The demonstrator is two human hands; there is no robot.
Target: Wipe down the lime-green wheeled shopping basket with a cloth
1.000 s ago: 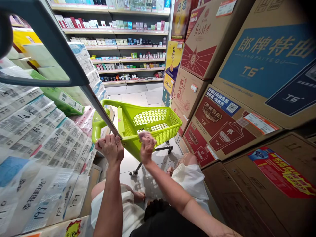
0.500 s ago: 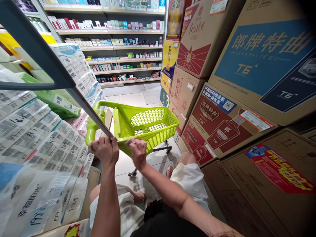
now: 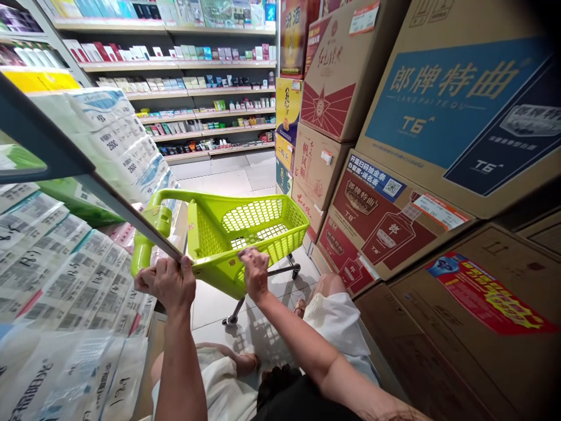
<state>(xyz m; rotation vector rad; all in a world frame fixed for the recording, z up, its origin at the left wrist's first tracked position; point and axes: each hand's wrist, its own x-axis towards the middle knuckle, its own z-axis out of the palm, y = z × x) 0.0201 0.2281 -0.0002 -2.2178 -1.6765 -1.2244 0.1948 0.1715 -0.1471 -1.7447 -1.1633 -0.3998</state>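
My left hand [image 3: 169, 283] is closed round the lower end of a slanting grey pole [image 3: 135, 217], right beside the handle of a lime-green shopping cart [image 3: 210, 278]. Toward the upper left, the pole joins a dark grey loop-shaped frame [image 3: 56, 155], partly cut off by the picture edge. Against the cart's near side is my right hand [image 3: 255, 273], its fingers curled in. Whether those fingers grip the rim or hold anything is hidden. Through the cart's lattice basket I see its floor and no goods.
Stacked cartons [image 3: 394, 228] rise close on the right. Wrapped paper packs [image 3: 65, 275] are piled along the left. Ahead, shelves [image 3: 175, 93] carry small boxes and bottles. Pale floor tiles [image 3: 228, 178] run between them, and my knees flank the cart's near end.
The cart, pole and left hand have shifted left and slightly down in view. My right hand has moved right along the cart's near side, away from the left hand.
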